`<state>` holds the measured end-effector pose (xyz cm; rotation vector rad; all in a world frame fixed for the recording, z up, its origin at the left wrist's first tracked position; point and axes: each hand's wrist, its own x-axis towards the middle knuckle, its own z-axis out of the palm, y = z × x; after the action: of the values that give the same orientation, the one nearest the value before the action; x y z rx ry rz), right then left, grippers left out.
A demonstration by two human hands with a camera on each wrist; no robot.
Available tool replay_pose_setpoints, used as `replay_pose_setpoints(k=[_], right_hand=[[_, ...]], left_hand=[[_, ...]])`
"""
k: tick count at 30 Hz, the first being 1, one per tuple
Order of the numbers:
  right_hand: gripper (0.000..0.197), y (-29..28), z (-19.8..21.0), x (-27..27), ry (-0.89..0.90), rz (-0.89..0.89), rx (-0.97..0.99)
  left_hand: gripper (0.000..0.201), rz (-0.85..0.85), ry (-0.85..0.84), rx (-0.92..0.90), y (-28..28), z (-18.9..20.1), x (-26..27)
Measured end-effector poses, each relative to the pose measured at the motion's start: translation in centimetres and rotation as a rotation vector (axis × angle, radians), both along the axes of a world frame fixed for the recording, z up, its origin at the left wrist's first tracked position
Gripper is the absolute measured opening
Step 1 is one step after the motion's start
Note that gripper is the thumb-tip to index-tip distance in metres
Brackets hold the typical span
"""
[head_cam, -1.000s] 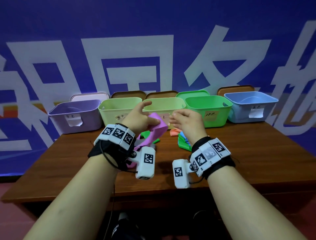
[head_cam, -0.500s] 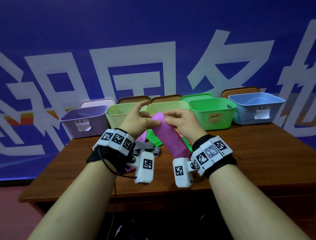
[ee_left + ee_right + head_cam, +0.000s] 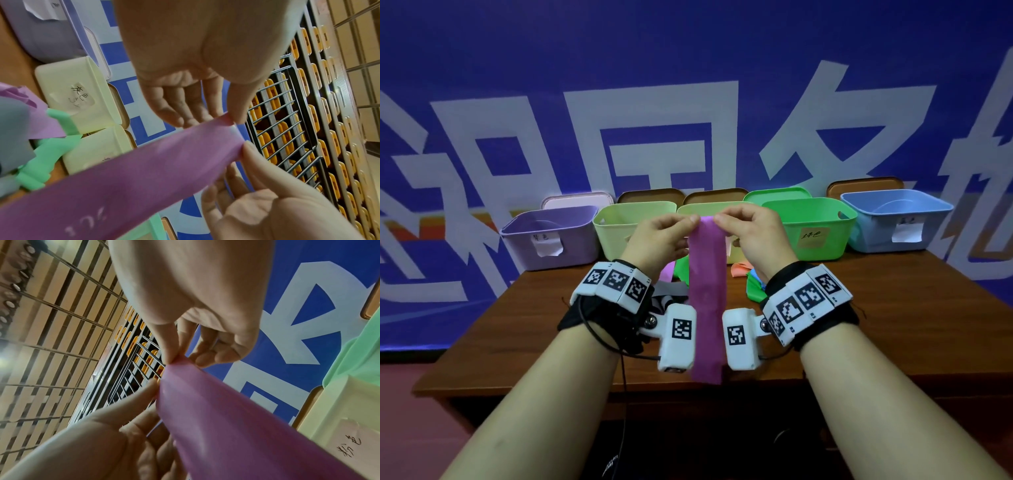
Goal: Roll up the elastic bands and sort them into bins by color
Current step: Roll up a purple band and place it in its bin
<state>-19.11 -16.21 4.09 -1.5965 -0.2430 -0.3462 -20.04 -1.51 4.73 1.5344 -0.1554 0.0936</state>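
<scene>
The held band (image 3: pixel 707 301) is magenta-purple. Along the brown surface's (image 3: pixel 893 308) far edge stand a lilac bin (image 3: pixel 551 236), two pale yellow-green bins (image 3: pixel 619 226), a bright green bin (image 3: pixel 822 233) and a light blue bin (image 3: pixel 893 219). The wristbands (image 3: pixel 614 281) carry black-and-white square codes.

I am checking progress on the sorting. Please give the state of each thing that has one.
purple band: unrolled, hanging straight, held by its top corners
left hand: pinches the top left corner
right hand: pinches the top right corner
five bins: open, lids leaning behind
other bands: loose on table, unrolled
</scene>
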Motion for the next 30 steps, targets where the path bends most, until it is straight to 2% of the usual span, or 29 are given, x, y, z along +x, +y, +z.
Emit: replay_pose_setpoints(k=[7,14,20,30], right_hand=[[0.022,0.2,1.7,1.5,-0.025,0.004,-0.034],[0.008,0.1,4.0,0.8,-0.036,0.04,-0.029],[0.017,0.2,5.3,-0.4,-0.066,0.051,-0.011],[0.014,-0.3,5.6,-3.1,-0.088,0.082,0.006]], left_hand=[[0.015,0.037,-0.051,0.043,0.2,1.6,1.4],[0.013,0.022,-0.084,0.014,-0.1,3.8,1.3],[0.01,0.016,-0.107,-0.047,-0.1,5.2,-0.1],[0.005,0.012,-0.134,-0.099,-0.5,5.8,-3.1]])
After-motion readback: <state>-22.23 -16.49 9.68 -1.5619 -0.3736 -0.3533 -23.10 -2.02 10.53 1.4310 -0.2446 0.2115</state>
